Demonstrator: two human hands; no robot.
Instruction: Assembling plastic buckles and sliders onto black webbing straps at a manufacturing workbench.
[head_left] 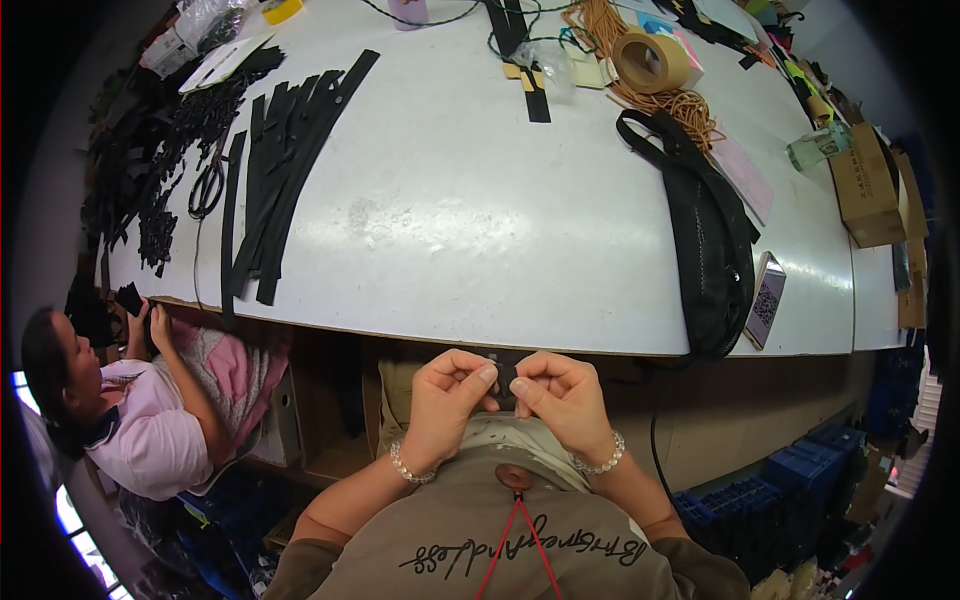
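Observation:
My left hand [450, 400] and my right hand [562, 397] meet just in front of the table's near edge, thumbs pressed against curled fingers. Between them they pinch a small dark piece [506, 378], which looks like a bit of black strip; its exact kind is too small to make out. Each wrist wears a beaded bracelet. On the table ahead and to the left lies a bundle of long black strips [290, 180]. To the right, a black fabric bag [703, 230] with a strap reaches the near edge.
A phone [765, 300] lies right of the bag. Farther back are a roll of brown tape [651, 62], orange cord [690, 108] and a cardboard box [868, 190]. Scissors [207, 190] lie by a black heap [180, 150]. At left a co-worker [160, 430] sits handling black material.

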